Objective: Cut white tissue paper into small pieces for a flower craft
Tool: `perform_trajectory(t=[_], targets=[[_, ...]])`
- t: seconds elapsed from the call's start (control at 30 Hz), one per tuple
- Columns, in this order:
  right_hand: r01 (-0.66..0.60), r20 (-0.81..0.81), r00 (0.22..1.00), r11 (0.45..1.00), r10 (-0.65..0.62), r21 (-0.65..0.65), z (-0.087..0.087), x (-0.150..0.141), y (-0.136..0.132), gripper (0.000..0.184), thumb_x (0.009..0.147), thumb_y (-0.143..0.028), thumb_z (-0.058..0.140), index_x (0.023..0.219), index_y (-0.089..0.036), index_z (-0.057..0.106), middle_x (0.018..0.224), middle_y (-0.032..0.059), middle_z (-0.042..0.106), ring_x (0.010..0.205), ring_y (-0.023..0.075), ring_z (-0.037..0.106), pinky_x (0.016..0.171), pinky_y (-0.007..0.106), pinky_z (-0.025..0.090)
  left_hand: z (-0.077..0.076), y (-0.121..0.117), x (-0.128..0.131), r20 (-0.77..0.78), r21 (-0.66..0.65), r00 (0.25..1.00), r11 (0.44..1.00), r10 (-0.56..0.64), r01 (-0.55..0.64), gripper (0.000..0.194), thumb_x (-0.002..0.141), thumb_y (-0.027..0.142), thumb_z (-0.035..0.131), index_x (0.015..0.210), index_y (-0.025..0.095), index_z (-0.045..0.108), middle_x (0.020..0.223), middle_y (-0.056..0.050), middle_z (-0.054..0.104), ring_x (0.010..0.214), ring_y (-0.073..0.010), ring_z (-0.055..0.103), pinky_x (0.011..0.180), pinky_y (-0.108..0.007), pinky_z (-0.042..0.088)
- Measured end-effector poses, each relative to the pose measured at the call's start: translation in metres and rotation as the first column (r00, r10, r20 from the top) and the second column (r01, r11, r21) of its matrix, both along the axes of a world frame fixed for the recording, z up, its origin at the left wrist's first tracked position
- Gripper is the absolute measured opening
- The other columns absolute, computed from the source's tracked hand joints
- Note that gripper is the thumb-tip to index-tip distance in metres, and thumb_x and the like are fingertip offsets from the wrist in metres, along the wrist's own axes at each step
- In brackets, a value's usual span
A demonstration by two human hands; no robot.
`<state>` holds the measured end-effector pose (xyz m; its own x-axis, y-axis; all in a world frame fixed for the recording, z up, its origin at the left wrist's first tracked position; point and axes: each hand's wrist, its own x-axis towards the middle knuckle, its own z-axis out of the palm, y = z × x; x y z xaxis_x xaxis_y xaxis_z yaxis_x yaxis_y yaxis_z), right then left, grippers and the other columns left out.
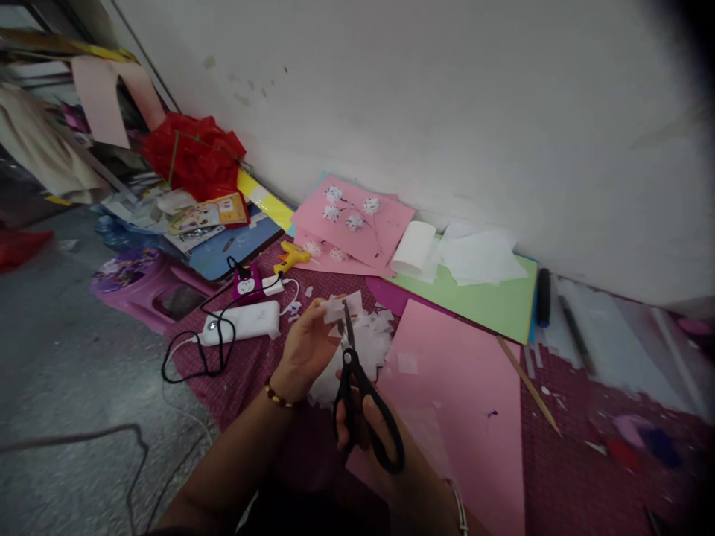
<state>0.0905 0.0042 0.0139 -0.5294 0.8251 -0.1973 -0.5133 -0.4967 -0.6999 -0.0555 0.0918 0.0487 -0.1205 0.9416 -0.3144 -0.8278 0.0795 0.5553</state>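
Observation:
My left hand (304,348) pinches a small piece of white tissue paper (339,307) and holds it up over a heap of white paper scraps (372,339). My right hand (374,435) grips black-handled scissors (357,394), fingers through the loops, and the blades point up into the white piece. Both hands hover above a dark red mat (558,476), next to a large pink sheet (463,402).
A white power bank (243,324) with a black cable lies to the left, a yellow glue gun (290,257) behind it. By the wall are a pink sheet with white paper flowers (357,219), a white roll (414,249), a green sheet (491,301) and a wooden stick (528,383).

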Motion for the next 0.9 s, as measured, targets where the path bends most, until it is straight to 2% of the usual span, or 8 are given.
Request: perform_trajectory(t=[0.2, 0.43, 0.53, 0.63, 0.7, 0.77, 0.83, 0.9], targets=[[0.024, 0.111, 0.993, 0.998, -0.031, 0.058, 0.002, 0.003, 0.002, 0.057, 0.087, -0.065, 0.063, 0.121, -0.019, 0.062, 0.083, 0.002, 0.063, 0.064, 0.0127, 0.054, 0.063, 0.029, 0.041, 0.002, 0.0, 0.0, 0.004, 0.011, 0.998, 0.998, -0.062, 0.062, 0.01, 0.075, 0.013, 0.067, 0.072, 0.019, 0.059, 0.086, -0.003, 0.073, 0.087, -0.0201, 0.071, 0.093, -0.039, 0.055], [0.024, 0.242, 0.967, 0.979, -0.073, 0.202, 0.004, 0.006, 0.006, 0.048, 0.092, -0.065, 0.057, 0.088, -0.018, 0.065, 0.073, 0.0008, 0.058, 0.063, 0.0123, 0.051, 0.062, 0.029, 0.039, -0.006, -0.001, -0.001, -0.011, 0.041, 0.992, 0.991, -0.128, 0.128, 0.014, 0.073, 0.015, 0.071, 0.069, 0.018, 0.058, 0.077, -0.001, 0.069, 0.076, -0.0181, 0.069, 0.092, -0.04, 0.055], [0.019, 0.253, 0.966, 0.989, -0.056, 0.148, 0.002, 0.004, 0.009, 0.048, 0.087, -0.065, 0.063, 0.095, -0.018, 0.064, 0.07, -0.0016, 0.057, 0.053, 0.009, 0.046, 0.051, 0.025, 0.032, -0.009, -0.002, -0.003, -0.007, 0.035, 0.993, 0.992, -0.118, 0.118, 0.015, 0.072, 0.014, 0.072, 0.068, 0.018, 0.058, 0.073, 0.0, 0.067, 0.071, -0.0154, 0.067, 0.084, -0.034, 0.056], [-0.019, 0.247, 0.969, 0.995, -0.004, 0.094, -0.001, 0.004, 0.009, 0.053, 0.084, -0.066, 0.068, 0.106, -0.018, 0.064, 0.068, -0.0042, 0.054, 0.043, 0.0062, 0.039, 0.043, 0.024, 0.024, -0.009, -0.003, -0.005, -0.018, -0.016, 0.995, 0.995, -0.097, 0.097, 0.016, 0.07, 0.013, 0.074, 0.069, 0.017, 0.059, 0.073, 0.002, 0.065, 0.073, -0.0164, 0.069, 0.073, -0.029, 0.055], [-0.022, 0.213, 0.977, 0.993, -0.003, 0.115, -0.002, 0.005, 0.008, 0.054, 0.087, -0.065, 0.065, 0.113, -0.017, 0.064, 0.072, -0.0019, 0.057, 0.048, 0.0079, 0.045, 0.047, 0.024, 0.029, -0.008, -0.003, -0.004, -0.016, -0.036, 0.996, 0.996, -0.086, 0.086, 0.015, 0.07, 0.012, 0.073, 0.07, 0.017, 0.058, 0.074, 0.001, 0.066, 0.073, -0.0168, 0.069, 0.07, -0.029, 0.054], [-0.025, 0.137, 0.991, 0.992, 0.008, 0.122, -0.002, 0.008, 0.006, 0.055, 0.091, -0.063, 0.06, 0.122, -0.018, 0.062, 0.08, 0.0015, 0.061, 0.06, 0.0114, 0.052, 0.058, 0.026, 0.038, -0.007, -0.002, -0.004, 0.005, -0.023, 0.997, 0.996, -0.081, 0.081, 0.014, 0.07, 0.011, 0.071, 0.07, 0.017, 0.058, 0.077, 0.0, 0.068, 0.072, -0.0162, 0.067, 0.068, -0.028, 0.054], [-0.033, 0.05, 0.998, 0.996, 0.029, 0.081, -0.003, 0.011, 0.004, 0.056, 0.093, -0.063, 0.056, 0.129, -0.02, 0.061, 0.086, 0.0031, 0.063, 0.069, 0.0139, 0.055, 0.067, 0.029, 0.041, -0.008, 0.001, -0.004, 0.01, 0.006, 0.997, 0.997, -0.073, 0.073, 0.013, 0.07, 0.012, 0.07, 0.069, 0.018, 0.057, 0.082, -0.003, 0.07, 0.073, -0.0162, 0.066, 0.068, -0.028, 0.053], [-0.056, -0.007, 0.998, 0.998, 0.056, 0.021, -0.002, 0.013, 0.004, 0.056, 0.092, -0.062, 0.057, 0.131, -0.021, 0.061, 0.088, 0.003, 0.063, 0.071, 0.0145, 0.056, 0.07, 0.03, 0.042, -0.01, 0.003, -0.006, -0.101, 0.037, 0.995, 0.999, -0.015, 0.019, 0.011, 0.069, 0.013, 0.07, 0.07, 0.018, 0.059, 0.088, -0.004, 0.071, 0.078, -0.0168, 0.066, 0.073, -0.028, 0.053]])
